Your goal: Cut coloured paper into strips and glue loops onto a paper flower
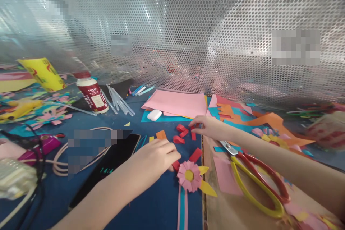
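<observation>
Here the left hand [157, 156] is pinching a folded red paper strip [175, 165] beside the pink paper flower [189, 175], while the right hand [208, 126] is nipping another red strip [193, 134] near the table [151, 205] edge.

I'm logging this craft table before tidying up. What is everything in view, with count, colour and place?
paper flower: one, pink with yellow centre, near middle
red strips: several, folded, between the hands
scissors: one, red and yellow handles, on brown board at right
pink sheets: a stack, centre back
orange scraps: several, right back
bottle: one, dark red with white label, left back
glue sticks: several, clear, beside bottle
phone: one, black, left of centre
white case: one, by pink sheets
yellow roll: one, far left back
mesh screen: one, silver, behind table
left hand: touching a red strip by the flower
right hand: pinching a red strip
</observation>
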Available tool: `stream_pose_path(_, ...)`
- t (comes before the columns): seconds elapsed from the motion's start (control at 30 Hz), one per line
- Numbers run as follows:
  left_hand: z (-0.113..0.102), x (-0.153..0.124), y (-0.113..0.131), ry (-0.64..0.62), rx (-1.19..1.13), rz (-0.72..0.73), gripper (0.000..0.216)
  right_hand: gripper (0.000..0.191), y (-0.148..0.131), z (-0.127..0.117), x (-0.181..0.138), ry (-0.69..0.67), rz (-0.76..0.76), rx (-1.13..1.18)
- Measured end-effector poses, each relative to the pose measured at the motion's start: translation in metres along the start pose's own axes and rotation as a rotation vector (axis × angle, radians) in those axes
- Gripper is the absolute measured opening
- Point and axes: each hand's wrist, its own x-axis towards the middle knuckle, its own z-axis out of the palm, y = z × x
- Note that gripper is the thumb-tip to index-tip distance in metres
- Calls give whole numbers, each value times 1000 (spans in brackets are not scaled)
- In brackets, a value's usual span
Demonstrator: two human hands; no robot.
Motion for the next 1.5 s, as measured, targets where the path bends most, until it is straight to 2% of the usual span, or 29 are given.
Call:
stream_pose_path(0.13, -3, -1, 4, 17, -36, 11, 17, 12, -5, -5, -5, -11, 63, 18)
stream_pose_path(0.27, -5, 0, 8, 23, -39, 11, 15, 14, -28, -17, -15, 11, 107, 92)
stream_pose_path(0.4, -6, 0, 8, -15, -19, -21, 12, 13, -50, -11, -25, 7, -28, 111)
stream_pose_path(0.5, -6, 0, 7, -57, -8, -40, 9, 15, -58, 2, -27, -9, -150, -26)
stream_pose_path(0.6, -7, 1, 8, -83, -12, -47, 8, 15, -61, 9, -26, -24, -222, -107)
stream_pose_path(0.8, -12, 3, 12, -102, -13, -101, 8, 14, -69, 8, -27, -70, -230, -33)
stream_pose_path(1.07, -14, 4, 12, -109, -7, -132, 4, 12, -73, 8, -30, -122, -257, -57)
stream_pose_path(1.23, -13, 4, 9, -98, 7, -152, 10, 13, -76, 9, -30, -137, -265, -46)
stream_pose_path(1.43, -16, 5, 12, -26, 5, -174, 14, 23, -69, -5, -37, -108, -243, -35)
stream_pose_path(1.5, -17, 4, 14, -7, -14, -175, 24, 23, -63, -12, -42, -131, -228, -35)
